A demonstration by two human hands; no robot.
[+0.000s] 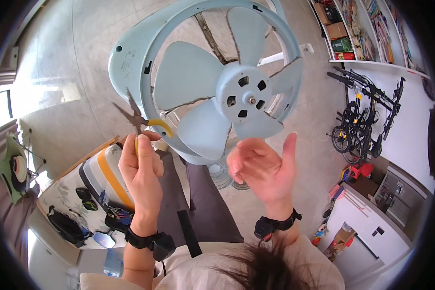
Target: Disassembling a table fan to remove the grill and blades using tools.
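Note:
My left hand (142, 166) is closed on one handle of a pair of pliers (136, 117) with yellow grips. The pliers' jaws are spread and point up and away, in front of the fan's left rim. My right hand (266, 169) is raised below the fan with the palm turned up, thumb apart and fingers curled a little; nothing shows in it. Beyond both hands stands a pale blue fan (123, 63) without a front grille. Its blades (188, 77) have dark dirt along their edges, and a bare metal shaft (251, 100) sticks out of the hub.
To the left, a patterned low table (58, 193) bears a striped cushion, a black pouch of tools (118, 217) and other small things. Folded bicycles (362, 116) lean at the right under shelves (367, 34). A round grey grille (220, 176) lies on the floor below the fan.

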